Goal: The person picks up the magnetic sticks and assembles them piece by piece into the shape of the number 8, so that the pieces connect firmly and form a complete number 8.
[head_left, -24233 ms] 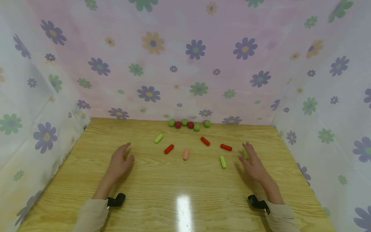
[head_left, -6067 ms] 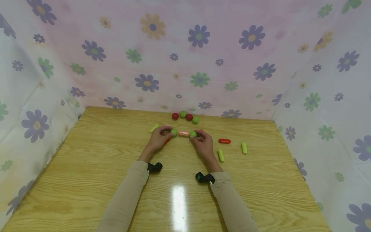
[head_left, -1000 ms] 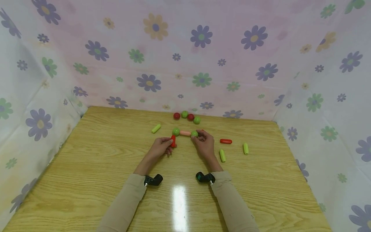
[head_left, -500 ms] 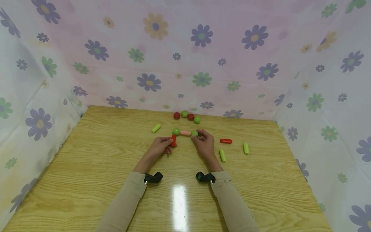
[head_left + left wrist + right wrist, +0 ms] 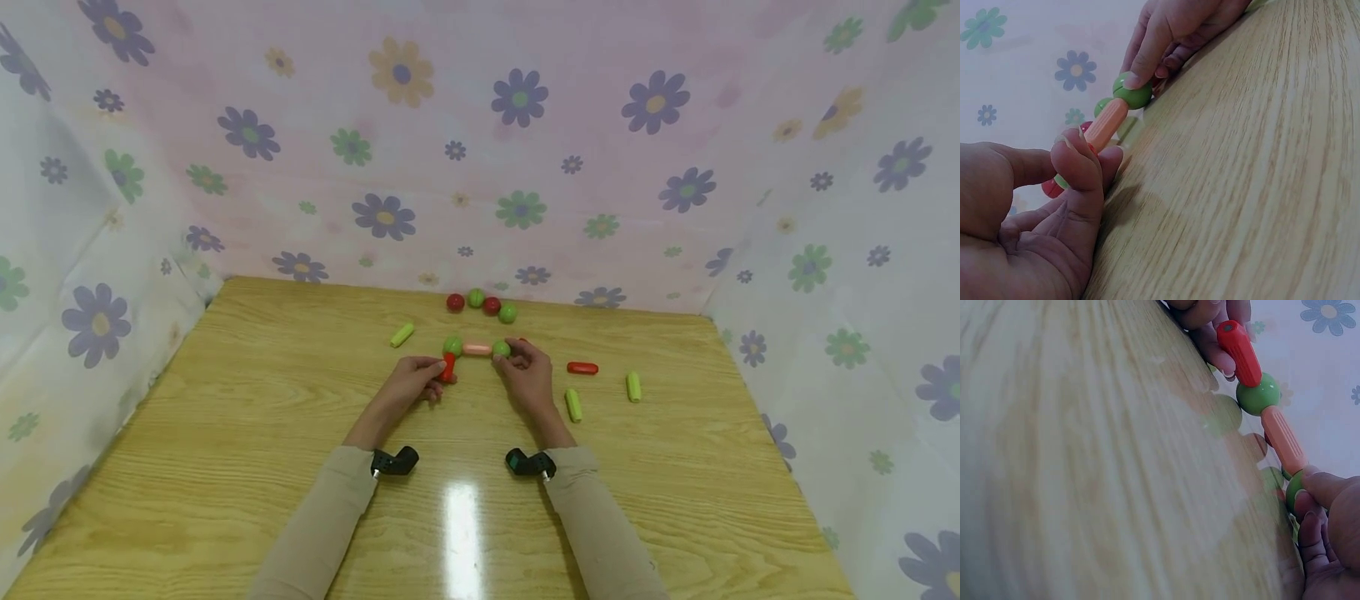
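Observation:
My left hand [image 5: 408, 382] pinches a red ribbed rod [image 5: 449, 367] between thumb and fingers. In the right wrist view the red rod's far end touches a green ball [image 5: 1259, 394]. A pink ribbed rod [image 5: 477, 349] runs from that ball to another green ball [image 5: 501, 349], in one line. My right hand [image 5: 529, 375] pinches this second ball between thumb and fingertips, the thumb over it in the left wrist view. Left-hand fingers hide most of the red rod in the left wrist view.
Behind the joined pieces, two red balls [image 5: 455, 302] and two green balls [image 5: 507, 313] sit near the back cloth. A yellow-green rod [image 5: 402, 335] lies left; two more [image 5: 573, 405] and a red rod [image 5: 582, 368] lie right. Another red rod is mostly hidden behind my right hand.
At first both hands were empty and the pieces separate. Six seconds ago my left hand held the left green ball; now it holds a red rod, which has since come up against that ball.

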The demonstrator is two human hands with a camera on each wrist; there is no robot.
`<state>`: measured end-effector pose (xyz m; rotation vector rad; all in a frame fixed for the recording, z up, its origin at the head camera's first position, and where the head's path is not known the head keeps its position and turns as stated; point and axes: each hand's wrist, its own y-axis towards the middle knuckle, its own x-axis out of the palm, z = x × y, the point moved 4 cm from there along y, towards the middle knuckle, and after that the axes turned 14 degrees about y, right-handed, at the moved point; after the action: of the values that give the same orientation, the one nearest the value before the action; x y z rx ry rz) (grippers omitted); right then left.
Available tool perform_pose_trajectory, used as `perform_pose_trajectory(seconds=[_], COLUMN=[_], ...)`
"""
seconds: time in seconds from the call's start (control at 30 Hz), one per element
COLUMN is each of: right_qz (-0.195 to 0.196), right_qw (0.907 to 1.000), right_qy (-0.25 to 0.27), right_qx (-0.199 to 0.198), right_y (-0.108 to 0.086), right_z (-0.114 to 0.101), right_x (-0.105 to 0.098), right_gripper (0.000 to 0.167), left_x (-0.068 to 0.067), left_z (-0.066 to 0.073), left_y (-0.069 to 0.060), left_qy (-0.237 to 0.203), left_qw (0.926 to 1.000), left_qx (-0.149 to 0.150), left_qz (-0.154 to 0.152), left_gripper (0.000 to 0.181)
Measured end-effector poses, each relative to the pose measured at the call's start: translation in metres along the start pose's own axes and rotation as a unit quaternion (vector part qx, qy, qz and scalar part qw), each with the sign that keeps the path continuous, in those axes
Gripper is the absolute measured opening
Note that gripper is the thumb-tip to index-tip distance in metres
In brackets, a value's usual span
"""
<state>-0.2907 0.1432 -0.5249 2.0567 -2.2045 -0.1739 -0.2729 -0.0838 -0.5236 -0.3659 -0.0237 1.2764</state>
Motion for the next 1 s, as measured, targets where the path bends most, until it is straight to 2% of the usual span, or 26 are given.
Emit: perform_pose_trajectory(seconds=[0.27, 0.5, 0.6, 0.77, 1.0], right_qz=[-0.01, -0.023, -0.021, -0.023, -0.01], right_qw=[0.9999, 0.9997, 0.9997, 0.9997, 0.9999], right_qy=[0.005, -0.001, 0.0, -0.002, 0.004], right_qx=[-0.007, -0.009, -0.009, 0.001, -0.003], right_y=[0.0, -0.012, -0.013, -0.011, 0.0], right_z=[-0.004, -0.037, -0.039, -0.036, -0.003], right_x=[0.001, 0.005, 0.006, 0.004, 0.0], right_gripper=[0.038, 0.038, 0.038, 0.038, 0.038], left_x=[0.0, 0.001, 0.002, 0.004, 0.004], left_z=[0.0, 0.0, 0.0, 0.002, 0.003], left_y=[0.0, 0.001, 0.0, -0.001, 0.0], left_qy=[0.009, 0.017, 0.017, 0.017, 0.016], left_qw=[1.0, 0.9999, 0.9998, 0.9998, 0.9999], left_qx=[0.002, 0.004, 0.003, -0.001, -0.001], left_qz=[0.001, -0.001, -0.003, -0.004, 0.005], left_gripper=[0.037, 0.038, 0.04, 0.042, 0.042])
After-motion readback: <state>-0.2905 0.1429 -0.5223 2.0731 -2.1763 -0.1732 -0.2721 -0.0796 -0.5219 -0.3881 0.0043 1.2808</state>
